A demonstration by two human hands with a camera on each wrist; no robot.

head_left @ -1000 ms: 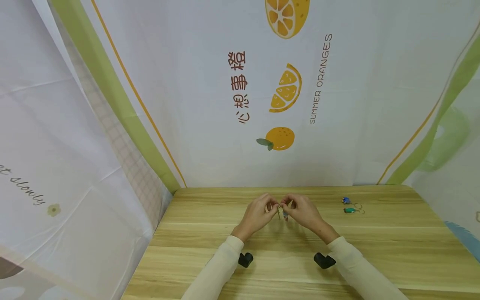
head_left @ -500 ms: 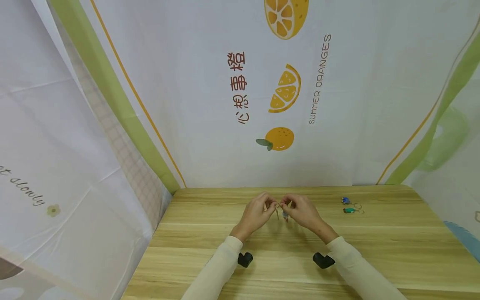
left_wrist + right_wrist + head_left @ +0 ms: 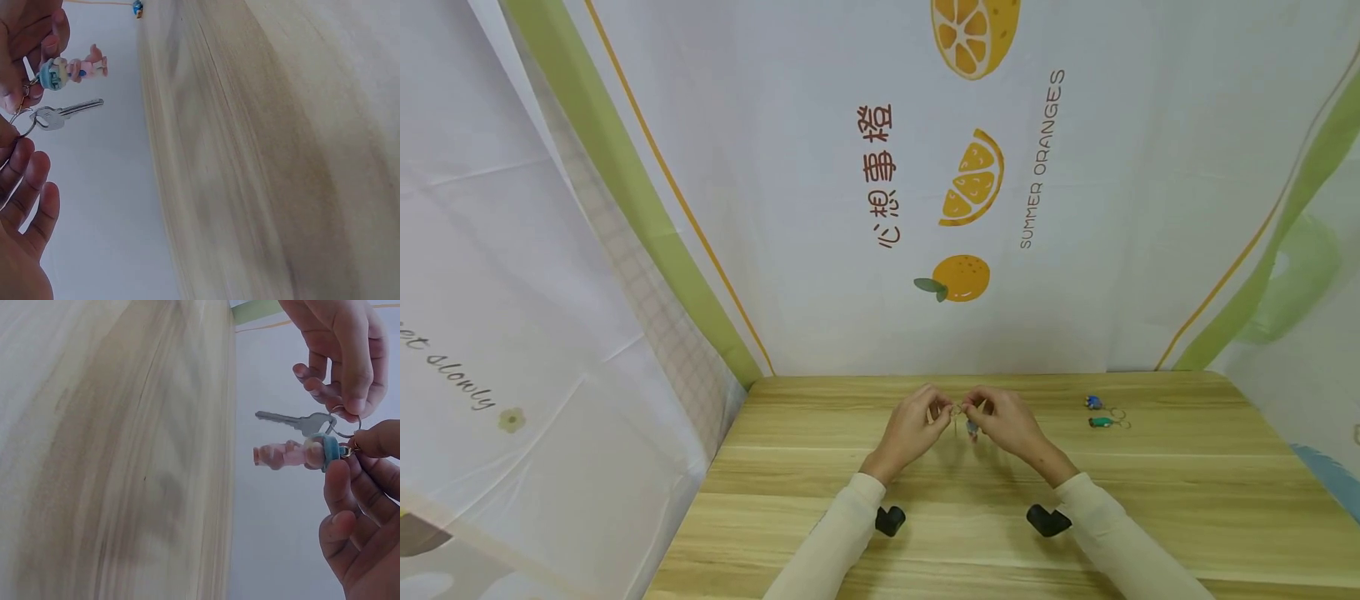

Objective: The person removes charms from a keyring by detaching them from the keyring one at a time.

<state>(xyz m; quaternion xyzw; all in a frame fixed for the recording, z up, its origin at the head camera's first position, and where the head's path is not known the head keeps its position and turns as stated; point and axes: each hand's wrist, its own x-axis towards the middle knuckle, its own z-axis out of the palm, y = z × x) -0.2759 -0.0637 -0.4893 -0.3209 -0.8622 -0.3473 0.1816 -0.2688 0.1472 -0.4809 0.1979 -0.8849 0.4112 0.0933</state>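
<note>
Above the table, my left hand point(image 3: 912, 427) pinches a thin metal key ring point(image 3: 360, 427) between thumb and fingertips. A silver key point(image 3: 53, 119) hangs from that ring. My right hand point(image 3: 1006, 427) pinches the gold-coloured clasp point(image 3: 347, 450) of a small figurine keychain point(image 3: 294, 454) close beside the ring. The figurine is pink with a blue hat and dangles under the right fingertips. Both hands' fingertips nearly meet. Whether the clasp is threaded on the ring cannot be told, as fingers hide part of it.
Two more keychains lie on the wooden table point(image 3: 820, 467) at the right: a blue figurine point(image 3: 1093, 402) and a green one point(image 3: 1101, 422), each with a ring. Black wrist mounts point(image 3: 1048, 521) sit by the forearms. A white cloth with orange prints point(image 3: 962, 279) hangs behind the table.
The hands stay in nearly the same place. The fingertips have shifted slightly apart, and the ring between them shows a little more. The key and figurine have swung slightly.
</note>
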